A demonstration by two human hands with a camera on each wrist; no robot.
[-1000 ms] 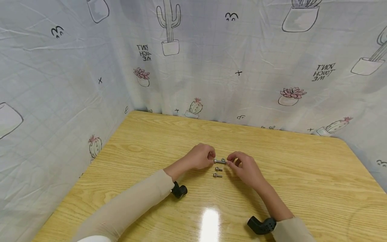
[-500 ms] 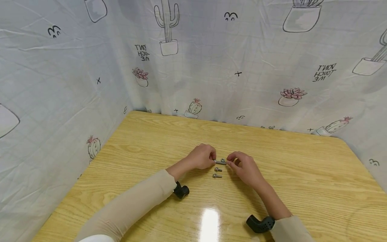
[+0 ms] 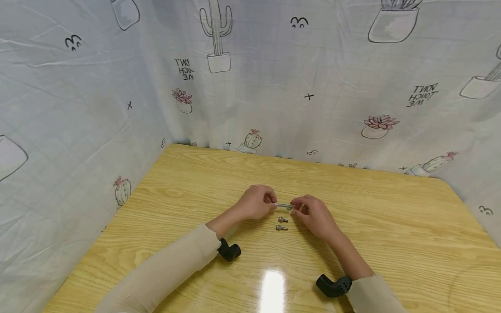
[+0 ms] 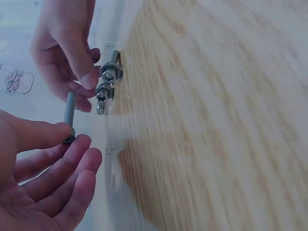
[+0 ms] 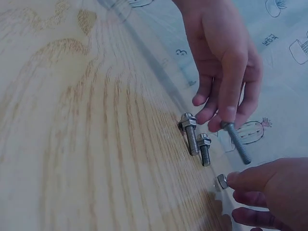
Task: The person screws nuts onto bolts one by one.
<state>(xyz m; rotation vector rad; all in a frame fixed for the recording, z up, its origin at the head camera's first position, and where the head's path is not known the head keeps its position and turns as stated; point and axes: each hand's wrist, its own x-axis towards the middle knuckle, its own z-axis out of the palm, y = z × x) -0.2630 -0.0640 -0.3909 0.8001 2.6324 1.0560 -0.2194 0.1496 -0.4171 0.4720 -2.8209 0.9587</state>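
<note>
My left hand [image 3: 258, 202] pinches a long threaded bolt [image 5: 238, 144] by its head end between thumb and fingers. In the left wrist view the bolt [image 4: 70, 108] is held up, its shank pointing toward the right hand. My right hand [image 3: 315, 217] has its thumb and fingers loosely bent and apart. A small nut [image 5: 222, 181] is right at its thumb tip in the right wrist view. Closer to me on the table lie two shorter bolts [image 3: 282, 220] [image 3: 281, 228], each with a nut near its head.
The wood-grain table [image 3: 372, 226] spreads out on all sides of the hands. A pale curtain [image 3: 274, 87] printed with cacti stands along its back and left edges. Black curved devices [image 3: 228, 251] sit at both wrists.
The long bolt lay beside the nut; my left hand has taken its head end and raised it away from the shorter bolts. My right hand has shifted slightly left, closer to the nut.
</note>
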